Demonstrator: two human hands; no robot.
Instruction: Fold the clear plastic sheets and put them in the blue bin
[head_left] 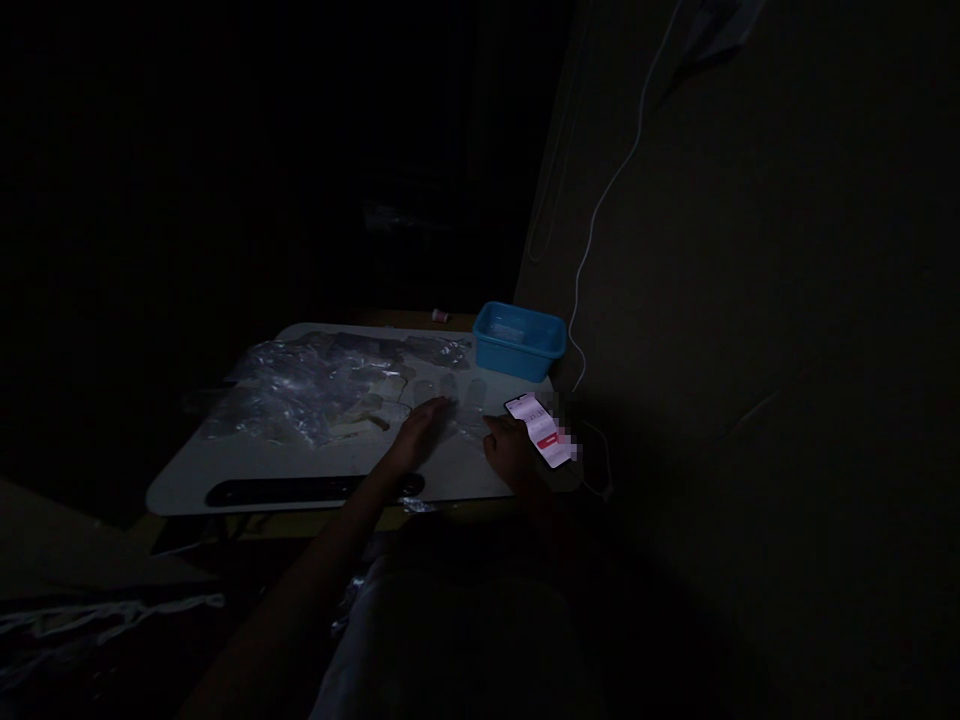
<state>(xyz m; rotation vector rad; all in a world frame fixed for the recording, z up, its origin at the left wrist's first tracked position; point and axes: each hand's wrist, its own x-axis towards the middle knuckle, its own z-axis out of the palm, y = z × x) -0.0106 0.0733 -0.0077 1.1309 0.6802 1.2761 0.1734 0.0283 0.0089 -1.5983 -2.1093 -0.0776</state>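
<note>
In dim light, my left hand (418, 435) lies on the white table with its fingers stretched out together, beside a thin sheet of clear plastic (466, 420). Opposite it, my right hand (510, 450) has curled fingers and its index finger points at the plastic's right edge. Whether anything is pinched there is too dark to see. A phone (541, 430) with a lit screen lies just right of that hand. To the left spreads a heap of crumpled clear plastic bags (307, 385), with pale pieces (367, 425) near its right side.
A blue plastic basin (517, 345) stands at the back right of the white table (262, 460). Behind the table edge is a small pinkish-white object (439, 316). A white cable (592, 230) hangs along the right wall. A dark slot (285, 490) runs along the front edge.
</note>
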